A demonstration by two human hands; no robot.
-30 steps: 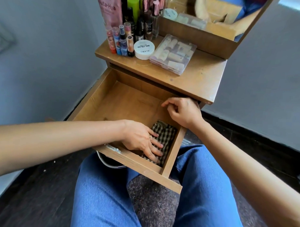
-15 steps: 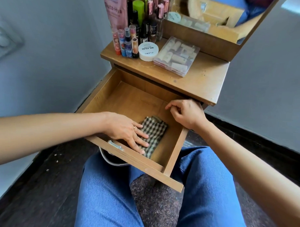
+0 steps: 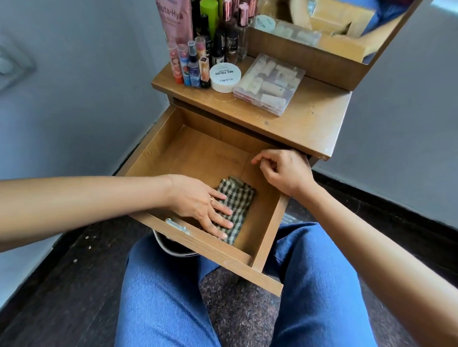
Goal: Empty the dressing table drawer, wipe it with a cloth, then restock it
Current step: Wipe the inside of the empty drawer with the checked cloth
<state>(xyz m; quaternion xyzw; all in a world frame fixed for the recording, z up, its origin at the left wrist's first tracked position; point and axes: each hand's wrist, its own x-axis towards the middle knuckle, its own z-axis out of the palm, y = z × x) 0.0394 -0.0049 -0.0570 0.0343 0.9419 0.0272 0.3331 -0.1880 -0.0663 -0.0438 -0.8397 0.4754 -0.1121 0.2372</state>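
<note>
The wooden drawer (image 3: 156, 145) of the dressing table is pulled out over my lap, with nothing in it but a folded checked cloth (image 3: 238, 199). The cloth lies on the drawer floor near the front. My left hand (image 3: 203, 206) presses flat on the cloth with straight fingers. My right hand (image 3: 282, 170) rests on the drawer's right wall with its fingers curled, just under the tabletop's edge.
On the tabletop (image 3: 310, 119) stand several small bottles (image 3: 192, 65), a tall pink bottle (image 3: 173, 18), a white nail polish tub (image 3: 224, 77) and a clear plastic box (image 3: 270, 84). A mirror (image 3: 332, 18) rises behind. Walls close in on both sides.
My left hand has slid the cloth leftward across the drawer floor, away from the right wall. My right hand has stayed on the drawer's right wall.
</note>
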